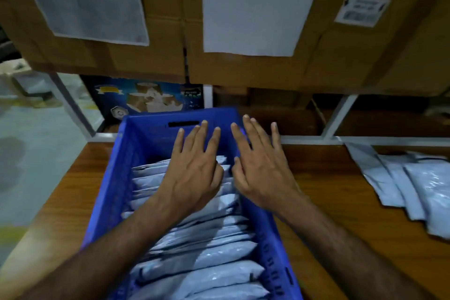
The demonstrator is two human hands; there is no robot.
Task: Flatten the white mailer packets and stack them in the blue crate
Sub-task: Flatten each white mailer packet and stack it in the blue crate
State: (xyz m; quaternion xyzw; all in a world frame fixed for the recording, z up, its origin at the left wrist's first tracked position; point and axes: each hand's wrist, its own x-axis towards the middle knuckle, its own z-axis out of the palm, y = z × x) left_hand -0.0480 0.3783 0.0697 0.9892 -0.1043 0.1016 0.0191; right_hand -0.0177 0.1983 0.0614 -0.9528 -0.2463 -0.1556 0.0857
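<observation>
From my head camera, the blue crate [117, 178] sat on the wooden table [323, 202] straight in front of me, its long side running away from me toward the shelving. Inside the crate, white mailer packets [214, 258] lay stacked in an overlapping row from the near end up toward the far end, where a stretch of the crate's interior showed no packets. My left hand [194, 173] was over the middle of the crate, palm down, fingers straight and spread, holding nothing; whether it touched the packets beneath it I could not tell. My right hand [260, 168] was just beside the left one, over the crate's right wall, also palm down with its fingers straight and fanned apart, gripping nothing; its fingertips reached past the crate's far right corner. The two thumbs were near each other above the packets. To the right of the crate, well apart from it, a loose pile of mailers [409, 185] lay on the table near its right edge. Beyond the crate's far end stood a dark blue printed box [146, 97] under a shelf, and above that sat large cardboard boxes [170, 31] with white paper sheets [253, 12] stuck to their fronts.
</observation>
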